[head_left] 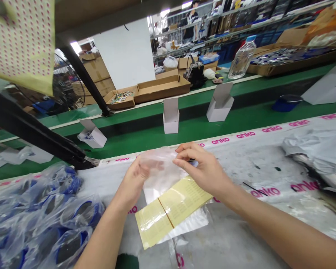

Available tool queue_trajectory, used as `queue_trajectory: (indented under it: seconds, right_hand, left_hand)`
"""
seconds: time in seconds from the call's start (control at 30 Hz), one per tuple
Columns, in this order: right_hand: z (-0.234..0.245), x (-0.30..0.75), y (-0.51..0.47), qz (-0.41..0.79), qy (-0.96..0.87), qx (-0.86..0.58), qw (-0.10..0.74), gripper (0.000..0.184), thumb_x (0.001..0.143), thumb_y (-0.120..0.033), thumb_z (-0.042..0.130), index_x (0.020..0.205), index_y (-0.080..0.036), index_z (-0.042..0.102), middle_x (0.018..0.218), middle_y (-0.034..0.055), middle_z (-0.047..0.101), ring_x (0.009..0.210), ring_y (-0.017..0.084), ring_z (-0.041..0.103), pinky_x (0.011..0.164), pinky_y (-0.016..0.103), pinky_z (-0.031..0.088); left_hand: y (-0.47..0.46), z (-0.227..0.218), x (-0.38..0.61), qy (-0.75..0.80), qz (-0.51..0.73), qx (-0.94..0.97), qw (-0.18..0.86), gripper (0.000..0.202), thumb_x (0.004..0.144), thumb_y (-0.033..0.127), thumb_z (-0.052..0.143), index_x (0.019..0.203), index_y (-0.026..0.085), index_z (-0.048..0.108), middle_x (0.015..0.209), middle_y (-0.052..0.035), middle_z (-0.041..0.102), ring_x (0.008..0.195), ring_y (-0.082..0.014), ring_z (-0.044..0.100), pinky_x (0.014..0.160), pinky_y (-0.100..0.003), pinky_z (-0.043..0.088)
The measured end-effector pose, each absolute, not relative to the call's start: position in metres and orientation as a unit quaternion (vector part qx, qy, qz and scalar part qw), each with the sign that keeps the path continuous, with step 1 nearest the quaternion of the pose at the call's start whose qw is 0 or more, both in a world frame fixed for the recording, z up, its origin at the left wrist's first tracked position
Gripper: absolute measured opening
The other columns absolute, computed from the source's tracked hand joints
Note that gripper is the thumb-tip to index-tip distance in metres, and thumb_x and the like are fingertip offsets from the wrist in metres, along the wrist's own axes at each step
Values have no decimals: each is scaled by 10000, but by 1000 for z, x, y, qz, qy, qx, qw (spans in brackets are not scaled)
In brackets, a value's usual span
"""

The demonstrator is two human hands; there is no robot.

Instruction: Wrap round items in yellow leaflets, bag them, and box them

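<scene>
A thin clear plastic bag is stretched between my two hands above the worktop. My left hand grips its left side, the thumb pressed on the film. At its upper right edge, my right hand pinches the film between thumb and fingertips. Just below the bag lie yellow label sheets with rows of small print and a brown band across them. Under these sheets, more clear plastic bags are partly visible. Something small and bluish behind my right fingers is mostly hidden.
Bagged blue-rimmed round items are piled at left. Open white boxes stand on a green conveyor ahead. Crumpled grey plastic lies at right. A black post crosses the left side. A water bottle stands beyond the conveyor.
</scene>
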State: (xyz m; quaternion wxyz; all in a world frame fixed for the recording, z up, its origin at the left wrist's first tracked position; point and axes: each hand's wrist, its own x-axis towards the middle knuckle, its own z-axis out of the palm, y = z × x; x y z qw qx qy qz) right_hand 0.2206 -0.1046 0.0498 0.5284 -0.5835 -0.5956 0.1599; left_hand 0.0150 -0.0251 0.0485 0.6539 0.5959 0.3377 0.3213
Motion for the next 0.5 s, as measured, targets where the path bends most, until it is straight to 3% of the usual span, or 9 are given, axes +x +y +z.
queue_trajectory:
  seconds: [0.13,0.3,0.37,0.5]
  right_hand:
    - [46,219,-106,147,-615,-565,530,138,918,-278,633,810,-228,703,1015,65,668,973,229,652,866,392,522]
    - [60,229,-107,219,-472,-546,657,170,915,-364,672,813,-232,638,859,38,698,807,195,664,729,349,546]
    - [69,241,-107,261,-383,-503,730,214,846,-390,765,803,-235,624,791,29,705,768,191,681,734,362,573]
    - [84,273,-108,331,-284,-445,782,336,613,-255,919,727,-224,605,664,-2,667,624,144,641,616,306,579]
  left_hand:
    - [-28,47,20,406,327,583,623,429,621,445,906,898,167,732,835,-46,740,783,-187,665,749,-296,522]
    - [-15,38,15,457,374,574,567,366,619,460,848,695,162,650,601,29,612,537,-101,506,546,-228,404]
    - [-11,39,10,483,355,595,535,351,642,467,807,686,165,634,560,46,564,487,-85,427,494,-221,331]
    - [-7,38,5,475,268,675,497,296,687,431,747,690,158,635,666,11,609,613,-121,496,574,-237,366]
